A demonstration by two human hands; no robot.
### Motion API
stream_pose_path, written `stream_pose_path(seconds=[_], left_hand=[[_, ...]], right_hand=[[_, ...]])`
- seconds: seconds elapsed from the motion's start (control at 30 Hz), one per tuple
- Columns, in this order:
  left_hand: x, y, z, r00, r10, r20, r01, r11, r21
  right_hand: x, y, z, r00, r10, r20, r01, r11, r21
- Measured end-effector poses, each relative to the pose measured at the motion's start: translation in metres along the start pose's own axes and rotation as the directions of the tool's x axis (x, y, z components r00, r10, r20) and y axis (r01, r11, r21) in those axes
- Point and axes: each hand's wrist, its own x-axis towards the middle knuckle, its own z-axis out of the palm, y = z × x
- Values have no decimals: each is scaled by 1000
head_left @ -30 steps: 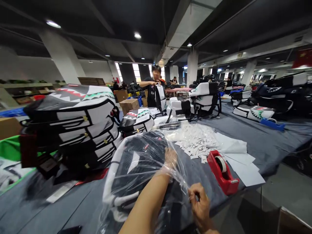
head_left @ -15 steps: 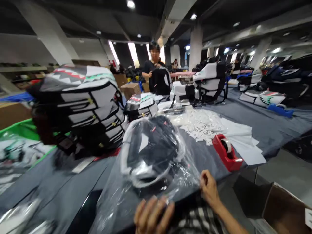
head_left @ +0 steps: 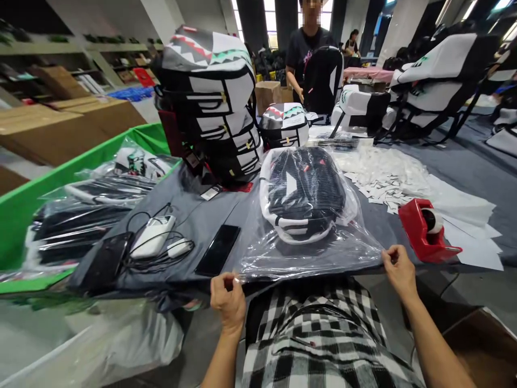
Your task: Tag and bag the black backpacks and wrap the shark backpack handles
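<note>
A black and white backpack [head_left: 307,188] lies flat on the grey-covered table, inside a clear plastic bag [head_left: 291,261]. The bag's loose edge stretches toward me along the table's front. At its left corner, my left hand [head_left: 228,302] is closed in a pinch on the plastic. My right hand [head_left: 399,269] pinches the opposite corner, so the edge is drawn out between them. Near my left hand lies a black phone [head_left: 218,249]. To the right of the bag stands a red tape dispenser [head_left: 428,231] with a roll of tape in it.
Stacked backpacks [head_left: 218,102] rise behind at left. A green-sided bin [head_left: 149,132] holds bagged backpacks. A white power bank [head_left: 153,237] lies among cables. Small white packets [head_left: 388,172] and paper sheets [head_left: 480,242] spread at right. Across the table a person [head_left: 311,48] handles a black backpack [head_left: 323,81].
My left hand has gone from open fingers over the bag's near side to a pinch at its left corner. The bag's edge now lies straighter. The view has turned left and downward.
</note>
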Motion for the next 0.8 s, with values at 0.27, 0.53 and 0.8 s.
stream_pose_path(seconds=[0.27,0.53,0.8], left_hand=[[6,22,-4,928,-357,107,368,833,-413],[-24,18,-21,878,-415,238,471,838,-275],[-22,16,-21,805,-462,373,546,822,-162]], right_hand=[[-13,-1,4,984,164,-66,-139,948,287],[-35,6,-18,983,-149,-106,137,985,-107],[-24,11,-21,976,-217,9,206,911,-358]])
